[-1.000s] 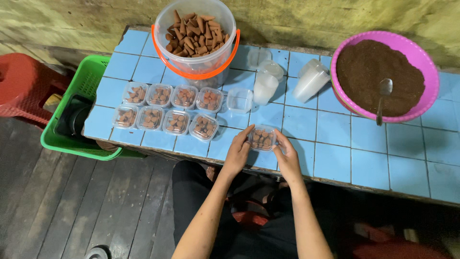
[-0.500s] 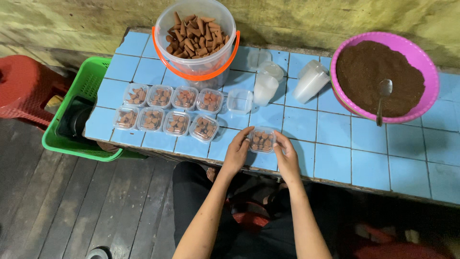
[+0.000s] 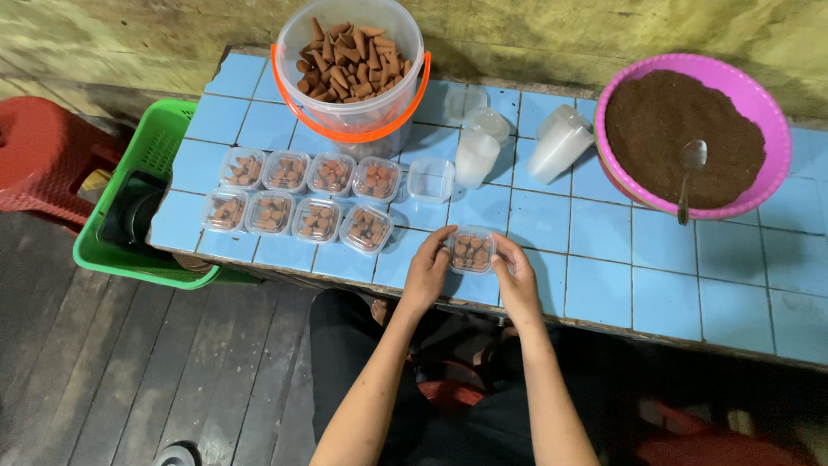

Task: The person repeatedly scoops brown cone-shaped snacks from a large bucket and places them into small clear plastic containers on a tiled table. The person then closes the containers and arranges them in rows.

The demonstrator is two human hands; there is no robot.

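Even, soft overhead light falls on the tiled surface [image 3: 595,233], casting only faint shadows beside the containers. The floorboards [image 3: 147,371] below lie dim. Focus is sharp centrally, with slight wide-angle bending at the edges.

Bare blue tiles lay open right of the small clear box [image 3: 472,251] held between both hands. Filled boxes [image 3: 302,197] crowded its left; an empty tub [image 3: 430,179] and stacked cups [image 3: 475,155] stood behind.
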